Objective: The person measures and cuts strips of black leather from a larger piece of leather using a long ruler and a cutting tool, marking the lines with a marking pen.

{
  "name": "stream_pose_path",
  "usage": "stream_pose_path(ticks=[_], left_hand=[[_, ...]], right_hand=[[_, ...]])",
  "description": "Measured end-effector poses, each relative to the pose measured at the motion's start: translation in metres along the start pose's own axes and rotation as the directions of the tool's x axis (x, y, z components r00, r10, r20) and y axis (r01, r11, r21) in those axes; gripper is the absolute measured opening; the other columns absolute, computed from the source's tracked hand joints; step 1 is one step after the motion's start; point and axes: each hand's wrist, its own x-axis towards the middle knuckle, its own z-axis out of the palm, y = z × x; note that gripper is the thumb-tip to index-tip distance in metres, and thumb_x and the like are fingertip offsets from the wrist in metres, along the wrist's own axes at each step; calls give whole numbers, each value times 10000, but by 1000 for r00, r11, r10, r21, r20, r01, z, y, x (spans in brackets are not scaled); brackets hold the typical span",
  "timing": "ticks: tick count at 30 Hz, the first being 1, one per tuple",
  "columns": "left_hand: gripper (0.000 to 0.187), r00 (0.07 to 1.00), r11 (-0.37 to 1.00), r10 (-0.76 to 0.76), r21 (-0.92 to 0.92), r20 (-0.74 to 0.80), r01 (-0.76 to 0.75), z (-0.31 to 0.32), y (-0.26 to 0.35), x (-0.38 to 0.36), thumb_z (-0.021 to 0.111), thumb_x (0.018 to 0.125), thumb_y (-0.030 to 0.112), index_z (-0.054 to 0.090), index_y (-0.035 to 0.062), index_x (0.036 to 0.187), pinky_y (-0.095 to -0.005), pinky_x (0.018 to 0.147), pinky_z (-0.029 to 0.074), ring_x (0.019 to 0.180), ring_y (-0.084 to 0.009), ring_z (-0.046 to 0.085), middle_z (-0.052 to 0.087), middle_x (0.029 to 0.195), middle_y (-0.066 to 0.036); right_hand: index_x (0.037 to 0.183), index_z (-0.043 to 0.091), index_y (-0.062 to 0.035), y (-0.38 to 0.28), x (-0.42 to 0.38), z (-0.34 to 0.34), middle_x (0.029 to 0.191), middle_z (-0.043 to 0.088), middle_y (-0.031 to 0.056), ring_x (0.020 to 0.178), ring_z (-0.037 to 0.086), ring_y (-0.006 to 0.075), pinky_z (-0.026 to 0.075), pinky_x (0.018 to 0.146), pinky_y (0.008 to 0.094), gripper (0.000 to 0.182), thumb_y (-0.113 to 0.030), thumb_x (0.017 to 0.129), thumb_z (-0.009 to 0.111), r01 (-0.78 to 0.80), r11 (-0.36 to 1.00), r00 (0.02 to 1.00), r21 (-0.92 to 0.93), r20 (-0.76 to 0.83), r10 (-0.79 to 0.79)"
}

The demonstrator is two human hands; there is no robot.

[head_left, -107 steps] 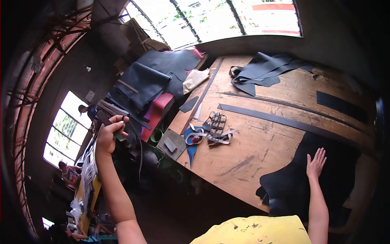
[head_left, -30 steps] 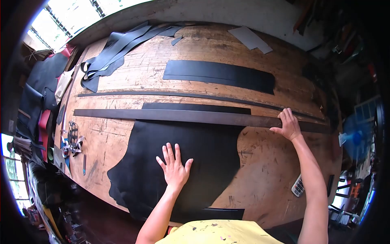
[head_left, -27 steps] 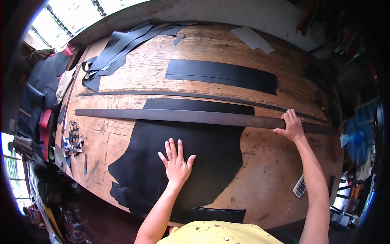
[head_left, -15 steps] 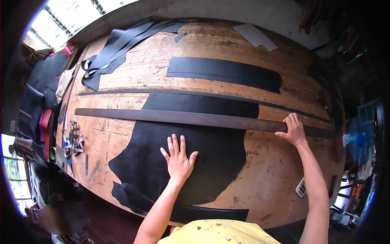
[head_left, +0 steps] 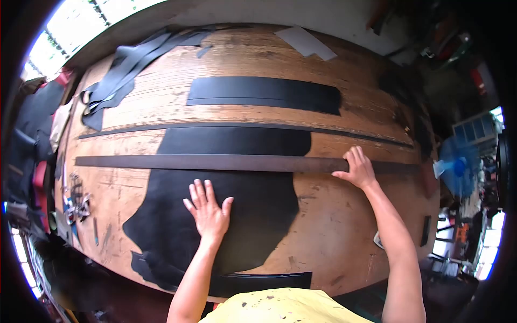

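**On the worn table (head_left: 344, 215), a long bar (head_left: 215, 162) crosses a black sheet (head_left: 221, 188)**

In the head view, the black sheet lies on the near side of the table, spread out, with its far part running beneath the bar and reaching a thin strip (head_left: 355, 132). The bar reaches past the sheet on both sides, over bare wood.

The right hand (head_left: 357, 168) grasps the bar to the right of the sheet, fingers over the far edge and thumb at the near one. The left hand (head_left: 207, 212) grips nothing: it is spread palm down on the sheet, just short of the bar.

To line the two up well, the left palm should press evenly so that the sheet lies smooth, without dragging it. The bar's left end has no hand on it, so it could swing; a light, level hold on the right seems wiser than a hard push. Sighting along the whole near edge would show any skew.

Beyond the strip lies a black panel (head_left: 258, 96), with a pale card (head_left: 304, 43) farther back. Something pale (head_left: 378, 239) shows beside the right forearm, perhaps a keypad, but too little of it is visible to be sure.
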Motion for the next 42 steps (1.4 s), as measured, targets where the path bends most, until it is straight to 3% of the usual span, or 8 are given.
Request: stream_pose_path(ticks=[5,17,26,29,31,33,37,42], left_hand=[[857,998,999,-3,-44,-67,0,4,-5,-1,541,929,589,326,7,1520,-606,1190,106,1506,-392,158,227,1619,-195],[867,997,999,11,-43,-74,-14,13,-10,-4,463,945,641,291,34,1540,-628,1175,102,1506,-376,148,211,1624,-183],[871,995,995,97,-21,8,-97,1,-21,-1,405,959,661,237,66,1573,-604,1192,97,1525,-364,112,155,1646,-187],[886,987,981,156,-111,-32,-159,3,-86,14,388,958,673,210,70,1583,-540,1228,70,1548,-281,77,128,1667,-134],[872,993,995,47,-80,-106,-56,2,-154,26,393,965,657,232,57,1576,-541,1224,84,1547,-288,89,148,1663,-143],[860,999,975,-40,-218,-25,33,-32,-231,26,410,958,653,304,35,1546,-541,1215,109,1538,-293,135,228,1638,-159],[481,923,981,-163,-153,-348,116,-48,-394,2,687,786,348,617,29,1139,-541,1087,303,1252,-375,484,588,1255,-200],[307,799,857,-513,-137,-314,497,-78,-519,-38,767,783,231,601,108,1009,-534,936,398,1115,-335,498,552,1076,-109]], right_hand=[[933,563,-48,-20,-8,0,997,513,126,1021,487,337,371,975,472,655,-636,699,732,-7,1000,999,-27,-32,7],[1001,586,-33,-16,3,21,1061,523,123,1071,471,307,372,989,426,661,-621,728,715,-90,991,996,-94,14,92],[1309,521,10,-91,-9,9,1356,482,167,1337,378,340,247,1145,537,686,-533,901,616,-527,838,832,-141,119,542],[1517,306,35,-160,6,13,1581,307,179,1476,248,334,150,1207,569,875,-593,944,515,-724,661,631,-195,199,750],[1540,256,38,-217,19,30,1634,204,198,1522,157,336,108,1224,551,891,-590,954,495,-735,664,643,-138,169,747],[1542,226,59,-293,38,43,1643,147,224,1536,91,352,99,1229,534,893,-581,969,469,-690,720,705,-69,163,691],[1514,249,107,-454,85,89,1606,148,320,1518,89,438,65,1225,555,886,-545,960,480,-497,864,867,75,16,498],[1531,282,44,-592,143,121,1636,165,238,1530,97,389,57,1225,555,844,-571,975,437,-257,958,965,124,-17,261]])
